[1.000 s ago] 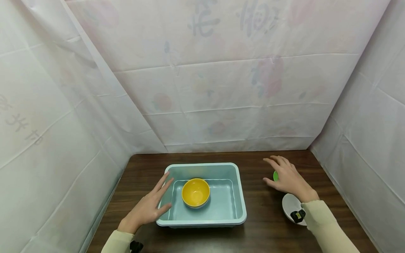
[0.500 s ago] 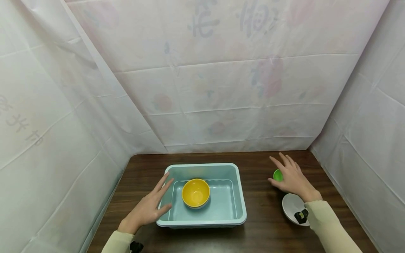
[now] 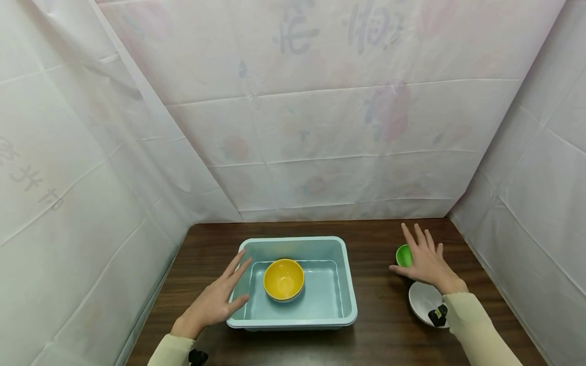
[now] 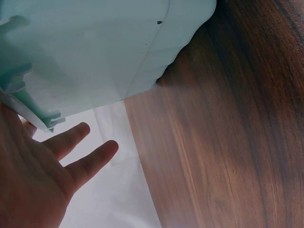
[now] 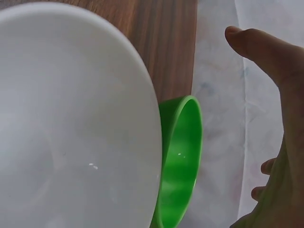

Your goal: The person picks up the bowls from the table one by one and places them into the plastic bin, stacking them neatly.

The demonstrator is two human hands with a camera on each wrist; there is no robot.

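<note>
My left hand lies at the left rim of a pale blue plastic tub, fingers straight and spread. The left wrist view shows the tub's outer wall beside those fingers. Inside the tub sits a yellow bowl, pale on its outside. On the right, my right hand spreads its fingers above a small green bowl, partly covering it in the head view, and holds nothing. A white bowl stands nearer, below the right wrist; it fills much of the right wrist view, before the green bowl.
Everything stands on a dark brown wooden table. White printed sheets hang behind it and at both sides. A small black device at the right wrist overlaps the white bowl.
My right hand has shifted slightly to the right and its fingers have spread wider, so more of the green bowl shows. The left hand, tub and bowls stay where they were.
</note>
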